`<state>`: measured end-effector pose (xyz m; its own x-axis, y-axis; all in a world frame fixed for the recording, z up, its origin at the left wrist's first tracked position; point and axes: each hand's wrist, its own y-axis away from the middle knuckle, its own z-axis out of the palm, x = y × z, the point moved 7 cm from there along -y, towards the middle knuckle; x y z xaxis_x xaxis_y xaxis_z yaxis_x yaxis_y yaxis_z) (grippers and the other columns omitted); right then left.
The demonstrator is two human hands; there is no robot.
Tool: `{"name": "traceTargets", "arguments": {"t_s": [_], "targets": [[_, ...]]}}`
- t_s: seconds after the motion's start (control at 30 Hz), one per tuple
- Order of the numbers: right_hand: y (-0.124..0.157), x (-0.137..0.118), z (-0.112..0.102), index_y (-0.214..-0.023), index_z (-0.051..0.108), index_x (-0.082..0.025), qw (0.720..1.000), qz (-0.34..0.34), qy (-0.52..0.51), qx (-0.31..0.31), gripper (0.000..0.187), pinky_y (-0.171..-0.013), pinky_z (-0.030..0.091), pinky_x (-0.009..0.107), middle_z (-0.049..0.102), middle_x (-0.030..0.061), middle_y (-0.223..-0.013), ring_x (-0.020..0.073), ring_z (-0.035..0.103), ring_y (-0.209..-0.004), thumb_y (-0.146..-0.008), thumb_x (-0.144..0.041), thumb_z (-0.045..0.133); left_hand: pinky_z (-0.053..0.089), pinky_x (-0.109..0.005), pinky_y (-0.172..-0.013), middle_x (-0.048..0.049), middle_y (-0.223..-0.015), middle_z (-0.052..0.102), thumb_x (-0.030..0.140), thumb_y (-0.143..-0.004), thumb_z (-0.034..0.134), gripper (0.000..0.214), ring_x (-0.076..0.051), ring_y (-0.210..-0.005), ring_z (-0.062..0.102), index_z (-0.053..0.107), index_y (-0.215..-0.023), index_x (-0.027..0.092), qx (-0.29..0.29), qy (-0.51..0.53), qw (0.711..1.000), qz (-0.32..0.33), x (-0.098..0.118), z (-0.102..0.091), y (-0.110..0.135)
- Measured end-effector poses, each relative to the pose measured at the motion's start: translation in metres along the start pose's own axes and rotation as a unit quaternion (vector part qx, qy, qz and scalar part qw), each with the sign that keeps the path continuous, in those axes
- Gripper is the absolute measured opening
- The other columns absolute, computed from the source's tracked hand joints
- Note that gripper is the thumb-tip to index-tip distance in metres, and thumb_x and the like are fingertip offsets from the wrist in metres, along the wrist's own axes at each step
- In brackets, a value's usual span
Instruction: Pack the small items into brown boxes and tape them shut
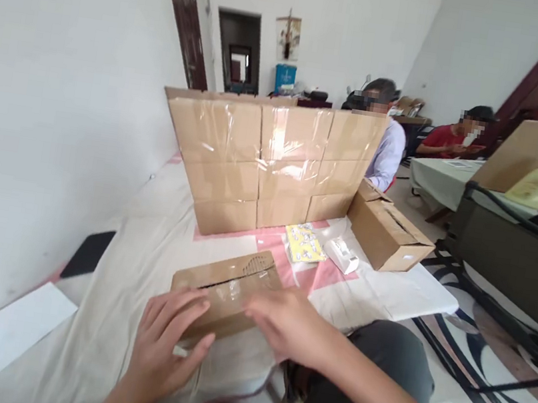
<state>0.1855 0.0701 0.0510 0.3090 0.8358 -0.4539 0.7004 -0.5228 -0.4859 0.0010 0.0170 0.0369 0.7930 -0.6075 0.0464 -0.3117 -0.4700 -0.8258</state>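
A small brown cardboard box (pixel 221 299) lies in front of me, with a dark seam along its top and shiny clear tape near the middle. My left hand (pixel 167 341) is at the box's left end, fingers apart and thumb spread, holding nothing. Over the right front part of the box is my right hand (pixel 286 322), slightly blurred. Its fingers are bunched together and point left beside the tape; whatever may be between them is hidden. Behind the box are a yellow patterned packet (pixel 304 243) and a white tape dispenser (pixel 342 255).
A large taped cardboard panel (pixel 285 163) stands across the table's far side. To its right is a longer cardboard box (pixel 390 233). A black flat object (pixel 88 254) and a white sheet (pixel 11 331) lie at left. One person (pixel 388 148) sits behind the panel, another (pixel 453 138) farther right.
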Motion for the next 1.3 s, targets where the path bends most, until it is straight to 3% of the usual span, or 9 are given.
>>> {"name": "traceTargets", "arguments": {"t_s": [0.13, 0.3, 0.57, 0.73, 0.83, 0.93, 1.07, 1.17, 1.3], "targets": [[-0.018, -0.054, 0.021, -0.104, 0.067, -0.024, 0.974, -0.149, 0.168, -0.033, 0.017, -0.049, 0.028, 0.031, 0.075, -0.0026, -0.09, 0.0138, 0.06, -0.064, -0.101, -0.019, 0.051, 0.058, -0.036, -0.086, -0.011, -0.108, 0.076, 0.022, -0.096, 0.064, 0.027, -0.023, -0.103, 0.071, 0.063, -0.123, 0.018, -0.049, 0.057, 0.995, 0.06, 0.012, -0.025, -0.01], [-0.027, -0.067, 0.032, -0.113, 0.066, -0.026, 0.98, -0.128, 0.153, -0.026, 0.024, -0.051, 0.032, 0.03, 0.077, -0.0035, -0.097, 0.0138, 0.063, -0.068, -0.098, -0.016, 0.051, 0.056, -0.03, -0.077, -0.0028, -0.084, 0.076, 0.005, -0.09, 0.071, 0.018, -0.017, -0.083, 0.071, 0.068, -0.1, 0.02, 0.013, 0.031, 0.996, 0.088, 0.015, -0.063, -0.023], [-0.033, -0.044, 0.026, -0.113, 0.069, -0.025, 0.999, -0.036, 0.025, 0.023, 0.025, -0.068, 0.048, 0.025, 0.08, -0.0005, -0.104, 0.0147, 0.074, -0.088, -0.104, -0.017, 0.046, 0.061, -0.03, -0.08, -0.0051, -0.098, 0.078, -0.003, -0.092, 0.057, 0.035, -0.017, -0.089, 0.072, 0.069, -0.114, 0.021, -0.07, 0.062, 0.988, 0.126, 0.005, -0.052, -0.034], [-0.029, 0.014, 0.01, -0.115, 0.069, -0.018, 0.973, 0.215, 0.063, 0.06, 0.029, -0.073, 0.054, 0.035, 0.077, 0.0067, -0.085, 0.0248, 0.073, -0.08, -0.097, -0.04, 0.07, 0.059, -0.03, -0.073, -0.0045, -0.095, 0.077, -0.004, -0.087, 0.064, 0.03, -0.016, -0.084, 0.07, 0.067, -0.104, 0.021, -0.01, 0.061, 0.991, 0.115, 0.016, -0.063, -0.039], [-0.036, 0.025, 0.004, -0.128, 0.065, -0.015, 0.972, 0.151, 0.174, 0.052, 0.044, -0.1, 0.05, 0.05, 0.074, 0.0169, -0.12, 0.0353, 0.064, -0.119, -0.096, -0.045, 0.07, 0.056, -0.027, -0.068, -0.0001, -0.088, 0.074, 0.003, -0.09, 0.067, 0.026, -0.014, -0.077, 0.068, 0.064, -0.104, 0.025, 0.006, 0.084, 0.996, 0.005, 0.001, -0.075, -0.037], [-0.043, 0.026, 0.024, -0.14, 0.061, -0.019, 0.98, 0.058, 0.187, -0.032, 0.048, -0.119, 0.035, 0.057, 0.06, 0.0143, -0.15, 0.0355, 0.048, -0.143, -0.101, -0.048, 0.062, 0.054, -0.025, -0.066, 0.0019, -0.086, 0.073, 0.02, -0.1, 0.059, 0.018, -0.014, -0.072, 0.067, 0.064, -0.116, 0.028, -0.103, 0.096, 0.983, -0.118, -0.026, -0.065, -0.03], [-0.043, 0.031, 0.047, -0.145, 0.06, -0.019, 0.974, 0.067, 0.197, -0.086, 0.046, -0.121, 0.032, 0.058, 0.055, 0.013, -0.157, 0.0343, 0.044, -0.148, -0.109, -0.043, 0.045, 0.054, -0.025, -0.069, 0.0006, -0.092, 0.073, 0.039, -0.107, 0.045, 0.03, -0.016, -0.077, 0.069, 0.063, -0.128, 0.027, -0.257, 0.135, 0.929, -0.231, -0.059, -0.032, -0.015], [-0.043, 0.031, 0.051, -0.147, 0.06, -0.019, 0.972, 0.07, 0.208, -0.083, 0.048, -0.121, 0.032, 0.058, 0.055, 0.0131, -0.158, 0.0344, 0.045, -0.148, -0.109, -0.044, 0.044, 0.054, -0.027, -0.069, 0.0003, -0.094, 0.072, 0.042, -0.106, 0.041, 0.039, -0.017, -0.076, 0.067, 0.059, -0.138, 0.028, -0.314, 0.143, 0.904, -0.253, -0.073, -0.01, -0.01], [-0.043, 0.033, 0.051, -0.146, 0.061, -0.019, 0.971, 0.065, 0.216, -0.078, 0.047, -0.121, 0.033, 0.057, 0.056, 0.013, -0.157, 0.0337, 0.047, -0.146, -0.109, -0.043, 0.043, 0.054, -0.035, -0.081, -0.0029, -0.098, 0.071, 0.042, -0.099, 0.053, 0.049, -0.023, -0.091, 0.066, 0.056, -0.144, 0.024, -0.322, 0.098, 0.915, -0.223, -0.082, 0.006, -0.008]]}}
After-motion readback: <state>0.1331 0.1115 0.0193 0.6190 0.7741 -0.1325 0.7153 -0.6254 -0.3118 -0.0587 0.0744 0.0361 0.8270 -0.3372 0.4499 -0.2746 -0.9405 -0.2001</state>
